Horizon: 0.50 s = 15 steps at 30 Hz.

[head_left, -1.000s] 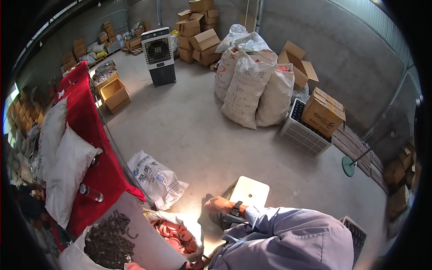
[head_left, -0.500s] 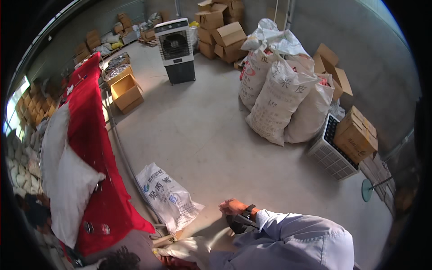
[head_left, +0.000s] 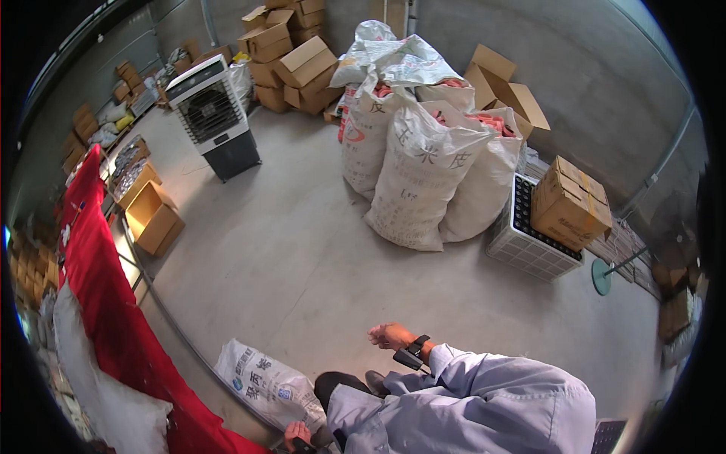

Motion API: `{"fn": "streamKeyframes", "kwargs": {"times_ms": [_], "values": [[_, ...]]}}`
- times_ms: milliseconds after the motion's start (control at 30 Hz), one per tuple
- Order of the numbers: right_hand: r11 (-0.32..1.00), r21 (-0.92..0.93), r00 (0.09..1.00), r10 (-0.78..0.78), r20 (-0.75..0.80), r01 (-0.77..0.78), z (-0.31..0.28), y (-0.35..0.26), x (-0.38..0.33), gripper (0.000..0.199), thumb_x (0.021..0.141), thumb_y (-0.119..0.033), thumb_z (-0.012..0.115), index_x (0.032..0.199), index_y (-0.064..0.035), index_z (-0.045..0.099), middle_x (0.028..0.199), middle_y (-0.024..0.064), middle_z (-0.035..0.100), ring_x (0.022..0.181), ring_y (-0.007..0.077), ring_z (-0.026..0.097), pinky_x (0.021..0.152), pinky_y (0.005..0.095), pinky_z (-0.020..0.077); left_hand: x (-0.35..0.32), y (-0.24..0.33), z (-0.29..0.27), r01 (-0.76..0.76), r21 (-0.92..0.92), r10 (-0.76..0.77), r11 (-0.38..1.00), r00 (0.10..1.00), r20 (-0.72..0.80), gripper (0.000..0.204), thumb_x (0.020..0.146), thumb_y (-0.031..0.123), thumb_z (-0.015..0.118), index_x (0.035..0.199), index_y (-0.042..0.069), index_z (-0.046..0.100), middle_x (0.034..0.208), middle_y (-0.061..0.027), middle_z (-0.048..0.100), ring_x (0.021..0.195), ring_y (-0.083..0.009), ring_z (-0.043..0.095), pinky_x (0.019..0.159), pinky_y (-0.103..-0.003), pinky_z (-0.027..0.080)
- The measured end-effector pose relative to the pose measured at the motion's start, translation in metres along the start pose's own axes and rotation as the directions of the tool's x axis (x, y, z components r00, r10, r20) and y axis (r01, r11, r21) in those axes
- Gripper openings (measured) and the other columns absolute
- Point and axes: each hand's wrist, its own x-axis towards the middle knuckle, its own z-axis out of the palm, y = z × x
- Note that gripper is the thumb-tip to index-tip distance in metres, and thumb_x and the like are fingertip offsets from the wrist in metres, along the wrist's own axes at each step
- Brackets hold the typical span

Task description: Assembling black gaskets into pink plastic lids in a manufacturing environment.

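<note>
My right hand (head_left: 391, 335) hangs over the grey floor in front of me, its fingers loosely stretched and holding nothing. A black band with a small dark device (head_left: 412, 354) sits on that wrist, below a light grey-blue sleeve (head_left: 491, 386). At the lower edge my left hand (head_left: 296, 433) shows in part, with loosely bent fingers and nothing visible in them. It is beside a white printed woven sack (head_left: 268, 382) lying on the floor; whether it touches the sack I cannot tell. My dark shoe (head_left: 375, 381) shows beyond the sleeve.
A red-covered table (head_left: 128, 325) with a white sack (head_left: 113, 393) runs along the left. Full white sacks (head_left: 423, 174) stand ahead. To their right, a carton (head_left: 571, 203) rests on a bottle crate (head_left: 529, 250). An air cooler (head_left: 215, 113) and open boxes (head_left: 155, 219) stand farther back.
My view has turned right, so the table and cooler sit farther left. My left hand has come into view at the lower edge. My right hand remains in front of me.
</note>
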Motion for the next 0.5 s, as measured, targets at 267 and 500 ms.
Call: {"fn": "streamKeyframes", "kwargs": {"times_ms": [267, 500], "values": [[0.941, 0.306, 0.99, -0.133, -0.049, 0.142, -0.033, -0.08, 0.095, 0.018, 0.099, -0.01, 0.061, 0.115, -0.0038, 0.066, 0.098, 0.0044, 0.07, 0.085, 0.0137, 0.066, 0.073, 0.0282, 0.0518, 0.108, 0.119, 0.088, 0.066, 0.171, -0.073, 0.983, 0.997, 0.036, 0.016, 0.099, 0.019, 0.058, 0.096, 0.005, 0.064, 0.098, -0.0132, 0.07, 0.092, -0.0319, 0.072, 0.071, -0.05, 0.06], [0.873, 0.453, 0.979, -0.117, -0.167, 0.181, -0.04, -0.222, 0.204, 0.014, 0.098, -0.008, 0.06, 0.11, -0.0035, 0.066, 0.091, 0.0069, 0.068, 0.074, 0.015, 0.064, 0.064, 0.0279, 0.0483, 0.238, 0.303, 0.245, 0.628, 0.229, -0.623, 0.744, 0.526, 0.579, 0.022, 0.091, 0.026, 0.063, 0.083, 0.005, 0.067, 0.086, -0.0127, 0.063, 0.079, -0.0314, 0.063, 0.068, -0.048, 0.051]]}}
